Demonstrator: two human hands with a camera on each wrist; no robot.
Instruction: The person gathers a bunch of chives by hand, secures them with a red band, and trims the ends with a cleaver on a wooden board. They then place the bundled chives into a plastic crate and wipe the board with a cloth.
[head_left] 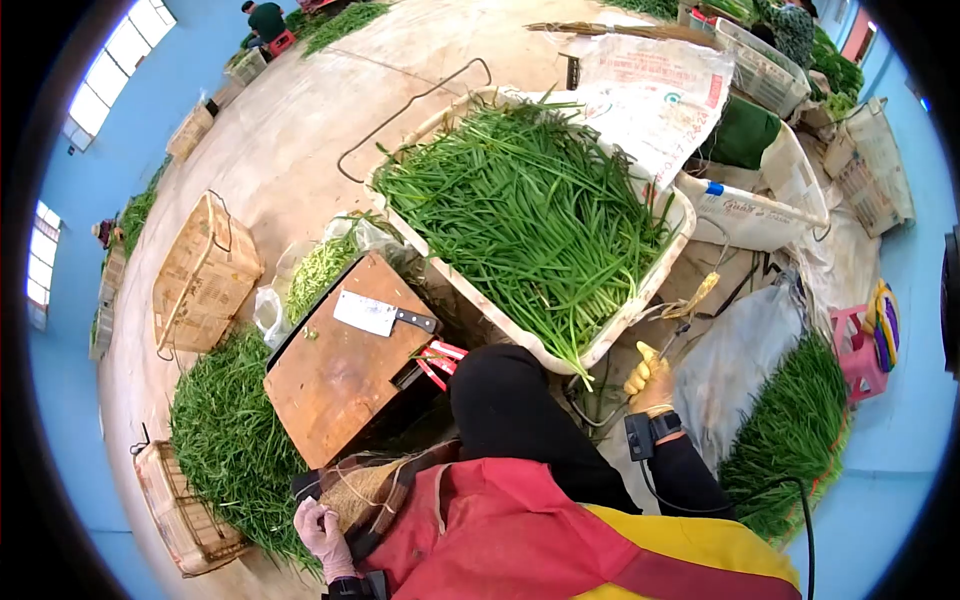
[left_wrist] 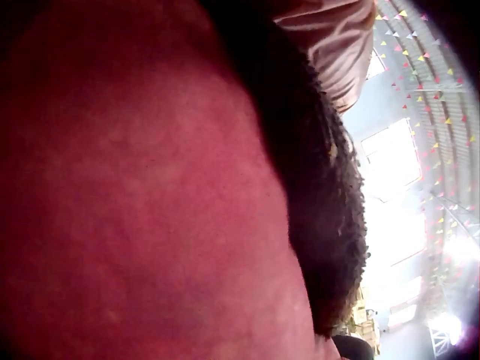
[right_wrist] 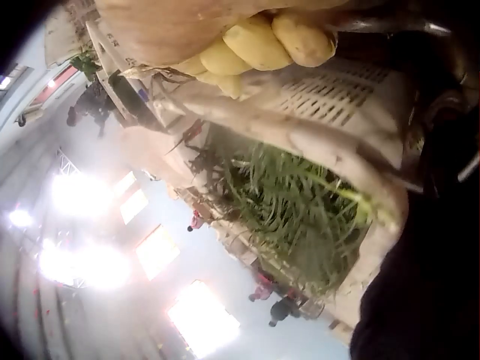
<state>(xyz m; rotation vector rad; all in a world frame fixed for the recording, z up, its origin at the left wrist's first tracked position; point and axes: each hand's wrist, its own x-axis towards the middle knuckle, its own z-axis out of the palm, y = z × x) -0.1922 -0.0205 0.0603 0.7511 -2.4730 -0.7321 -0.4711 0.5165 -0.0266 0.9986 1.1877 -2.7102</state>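
In the head view my right hand (head_left: pixel 650 380), in a yellow glove, grips a metal wire handle (head_left: pixel 597 415) at the near right corner of a large white crate (head_left: pixel 683 235). Its yellow fingers (right_wrist: pixel 259 45) curl beside the metal bar (right_wrist: pixel 397 24) in the right wrist view. Long green leafy stalks (head_left: pixel 520 190) heap over the crate, and a few hang past its near corner. My left hand (head_left: pixel 324 535), in a pale glove, hangs loosely curled beside a brown checked cloth (head_left: pixel 370 495). Red cloth (left_wrist: pixel 150 187) covers most of the left wrist view.
A cleaver (head_left: pixel 368 313) lies on a wooden board (head_left: pixel 345 365) left of my knee. More greens (head_left: pixel 225 430) are piled beyond it, near a yellowed crate (head_left: pixel 205 275). On the right are another white crate (head_left: pixel 750 215), a plastic sheet (head_left: pixel 740 350) and a pink stool (head_left: pixel 858 355).
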